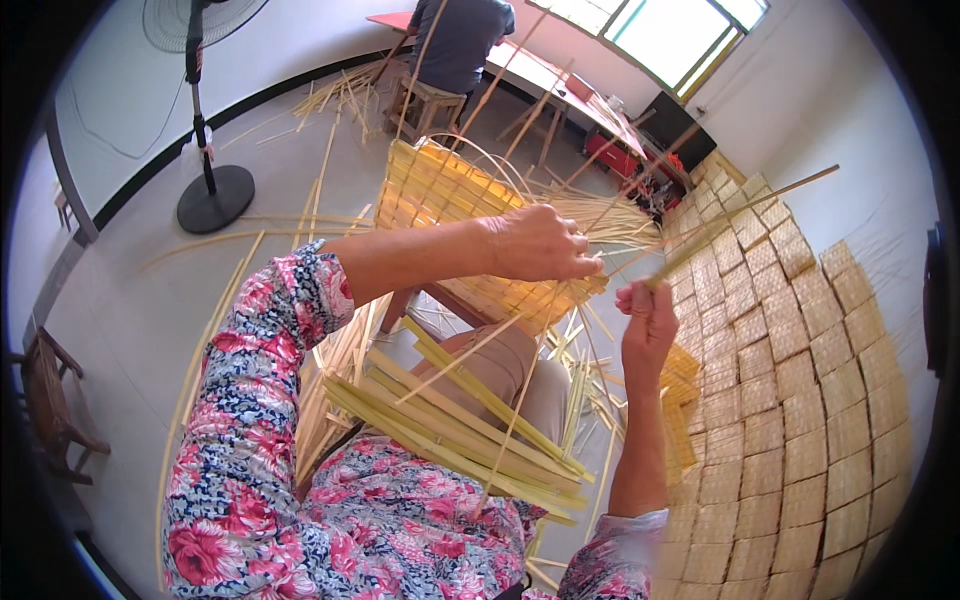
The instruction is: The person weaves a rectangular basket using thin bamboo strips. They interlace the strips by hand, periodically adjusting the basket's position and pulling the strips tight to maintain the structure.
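My left hand [535, 245] reaches across the yellow woven basket [420, 185], fingers curled and pinched at thin upright bamboo strips on its right part. To its right, slightly lower, my right hand [645, 320] grips a thin bamboo strip [735, 210] that slants up to the right, blurred near the fingers. The basket, with long loose strips sticking up from it, rests on a wooden support [400, 305] in front of my knees. A bundle of pale green and yellow strips [450, 430] lies across my lap.
A person [455, 40] sits on a stool at a pink-topped table [610, 115], back turned. A standing fan [215, 195] is at upper left, a wooden chair [60, 410] at left. Stacked woven squares [800, 400] fill the right side; loose strips litter the floor around me.
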The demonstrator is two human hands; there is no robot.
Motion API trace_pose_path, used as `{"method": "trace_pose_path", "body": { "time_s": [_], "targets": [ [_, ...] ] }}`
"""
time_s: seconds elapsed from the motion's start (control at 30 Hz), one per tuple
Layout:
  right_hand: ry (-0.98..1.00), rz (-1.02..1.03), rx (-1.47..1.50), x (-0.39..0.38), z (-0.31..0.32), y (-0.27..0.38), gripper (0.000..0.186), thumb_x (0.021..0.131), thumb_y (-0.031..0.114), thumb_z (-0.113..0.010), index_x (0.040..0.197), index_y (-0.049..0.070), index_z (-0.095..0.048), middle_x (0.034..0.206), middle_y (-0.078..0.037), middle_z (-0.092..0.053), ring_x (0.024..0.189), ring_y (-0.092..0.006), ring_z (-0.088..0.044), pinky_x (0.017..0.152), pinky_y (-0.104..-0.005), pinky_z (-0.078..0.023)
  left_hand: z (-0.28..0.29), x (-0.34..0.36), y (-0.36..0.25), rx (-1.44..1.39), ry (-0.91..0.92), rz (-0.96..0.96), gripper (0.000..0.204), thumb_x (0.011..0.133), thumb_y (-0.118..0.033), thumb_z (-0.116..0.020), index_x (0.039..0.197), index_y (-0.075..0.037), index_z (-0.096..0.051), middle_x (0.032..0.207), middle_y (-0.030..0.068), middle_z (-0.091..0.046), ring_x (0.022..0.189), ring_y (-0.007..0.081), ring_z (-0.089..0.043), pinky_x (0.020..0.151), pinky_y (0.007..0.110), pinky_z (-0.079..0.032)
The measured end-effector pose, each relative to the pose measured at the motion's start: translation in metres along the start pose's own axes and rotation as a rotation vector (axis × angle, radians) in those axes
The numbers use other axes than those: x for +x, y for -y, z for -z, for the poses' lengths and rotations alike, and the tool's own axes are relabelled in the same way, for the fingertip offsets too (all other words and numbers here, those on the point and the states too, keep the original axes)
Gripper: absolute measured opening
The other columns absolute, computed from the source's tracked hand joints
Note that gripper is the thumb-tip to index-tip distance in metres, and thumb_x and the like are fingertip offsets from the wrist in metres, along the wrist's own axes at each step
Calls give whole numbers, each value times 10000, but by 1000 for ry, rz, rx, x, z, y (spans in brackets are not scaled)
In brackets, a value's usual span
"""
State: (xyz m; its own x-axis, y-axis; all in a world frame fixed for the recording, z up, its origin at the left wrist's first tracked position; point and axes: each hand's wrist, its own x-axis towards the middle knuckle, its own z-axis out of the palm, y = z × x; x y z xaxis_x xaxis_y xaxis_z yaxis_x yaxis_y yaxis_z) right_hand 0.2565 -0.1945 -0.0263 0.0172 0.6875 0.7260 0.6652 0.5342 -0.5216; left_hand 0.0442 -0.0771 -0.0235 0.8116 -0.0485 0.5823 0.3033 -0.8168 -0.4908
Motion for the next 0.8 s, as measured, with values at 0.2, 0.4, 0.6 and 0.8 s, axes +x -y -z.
{"method": "trace_pose_path", "body": {
  "time_s": [0.2, 0.4, 0.6, 0.8],
  "targets": [
    [430, 103, -807, 49, -7, -8, 90, 933, 133, -498, 890, 62, -532, 790, -205, -657, 757, -431, -632, 637, -538, -463, -1, -11, -4, -19, -59, -36, 351, 884, -213, -560, 1231, -163, -550, 841, 28, -637, 821, 202, -687, 594, 316, -542],
    [530, 63, -952, 60, -6, -13, 91, 925, 165, -520, 921, 79, -550, 765, -186, -662, 764, -422, -643, 648, -533, -470, -5, -23, 2, -102, -56, -20, 323, 895, -207, -539, 1213, -153, -548, 850, 36, -624, 815, 217, -679, 578, 332, -526],
    [453, 133, -909, 62, -6, -20, 85, 931, 164, -516, 935, 87, -552, 780, -183, -664, 773, -426, -642, 652, -530, -474, -3, -20, 11, -110, -57, 15, 352, 885, -201, -570, 1234, -169, -541, 931, 38, -617, 839, 198, -673, 590, 329, -523],
    [436, 116, -953, 69, -11, -29, 101, 930, 174, -514, 904, 89, -561, 784, -211, -661, 788, -437, -640, 663, -538, -480, 27, -8, 37, -134, -646, 271, 606, 815, -275, -692, 1370, -138, -490, 1082, 89, -575, 1011, 262, -554, 931, 424, -396]
  ]
}}
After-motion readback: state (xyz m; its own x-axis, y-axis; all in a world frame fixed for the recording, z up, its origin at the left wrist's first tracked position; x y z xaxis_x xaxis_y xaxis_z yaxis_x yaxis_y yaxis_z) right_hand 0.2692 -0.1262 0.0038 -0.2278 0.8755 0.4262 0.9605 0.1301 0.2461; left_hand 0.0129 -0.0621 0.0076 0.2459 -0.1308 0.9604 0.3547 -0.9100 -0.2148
